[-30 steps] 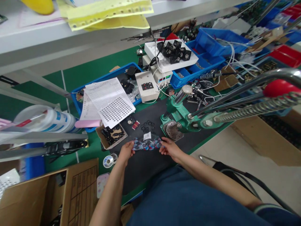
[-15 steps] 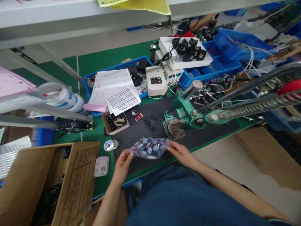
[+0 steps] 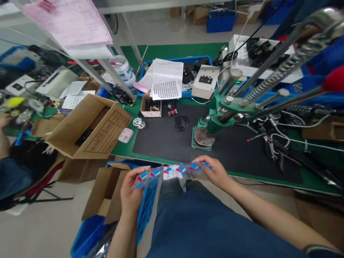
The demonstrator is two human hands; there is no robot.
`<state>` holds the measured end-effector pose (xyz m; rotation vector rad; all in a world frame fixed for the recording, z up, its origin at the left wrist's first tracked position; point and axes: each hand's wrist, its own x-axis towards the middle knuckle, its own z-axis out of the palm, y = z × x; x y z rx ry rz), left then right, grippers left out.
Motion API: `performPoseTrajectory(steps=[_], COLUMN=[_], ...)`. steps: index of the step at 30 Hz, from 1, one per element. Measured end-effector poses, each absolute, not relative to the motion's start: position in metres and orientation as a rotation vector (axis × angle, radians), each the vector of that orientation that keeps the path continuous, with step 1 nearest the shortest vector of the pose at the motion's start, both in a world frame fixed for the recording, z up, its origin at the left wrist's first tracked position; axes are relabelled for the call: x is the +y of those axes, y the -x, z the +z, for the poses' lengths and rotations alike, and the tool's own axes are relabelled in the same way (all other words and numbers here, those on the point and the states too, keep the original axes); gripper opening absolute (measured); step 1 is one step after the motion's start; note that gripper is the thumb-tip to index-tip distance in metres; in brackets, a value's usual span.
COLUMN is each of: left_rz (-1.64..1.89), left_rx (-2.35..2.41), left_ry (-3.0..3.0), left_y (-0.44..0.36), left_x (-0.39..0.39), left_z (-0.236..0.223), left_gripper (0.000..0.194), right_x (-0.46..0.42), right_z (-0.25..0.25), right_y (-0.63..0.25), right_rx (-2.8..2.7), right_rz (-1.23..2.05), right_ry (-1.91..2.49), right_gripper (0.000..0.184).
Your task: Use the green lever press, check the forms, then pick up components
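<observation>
Both my hands hold a clear plastic bag of small red, white and blue parts, stretched between them above my lap, just off the bench's front edge. My left hand grips its left end over a blue bin beside my knee. My right hand grips its right end near the edge of the black mat. A green hand press stands on the mat just beyond my right hand.
Black rings lie loose on the mat. A small cardboard tray, a solder spool and papers sit behind. An open carton stands left; another person's arm is at far left. Cables crowd the right.
The bag has come off the mat toward my lap, both hands still on it. My view has swung left and down, showing the cartons and the floor.
</observation>
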<state>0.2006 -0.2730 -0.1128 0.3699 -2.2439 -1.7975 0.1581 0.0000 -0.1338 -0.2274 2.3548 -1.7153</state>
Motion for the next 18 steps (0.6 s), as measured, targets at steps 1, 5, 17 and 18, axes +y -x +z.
performPoseTrajectory(steps=[1,5,17,18], left_rz=[-1.760,-1.901,-2.280,-2.284], left_rx=[-2.241,-2.143,-2.450,-2.512], left_ry=[-0.427,-0.777,-1.036,-1.015], left_y=[-0.210,-0.230,-0.268,-0.271], left_x=[-0.266,-0.243,-0.206,-0.206], left_z=[-0.112,-0.113,-0.122,-0.123], left_gripper=[0.013,0.030,0.063,0.066], right_x=[0.005,0.016,0.037,0.037], right_z=[-0.133,-0.133,-0.162,-0.166], right_y=[-0.166,-0.189,-0.235,-0.239], right_rx=[2.322,1.969,1.630,1.639], right_rz=[-1.713,-1.786,-1.886,-1.928], right_ry=[0.211,0.035,-0.188,-0.218], right_gripper=[0.025,0.033,0.049,0.050])
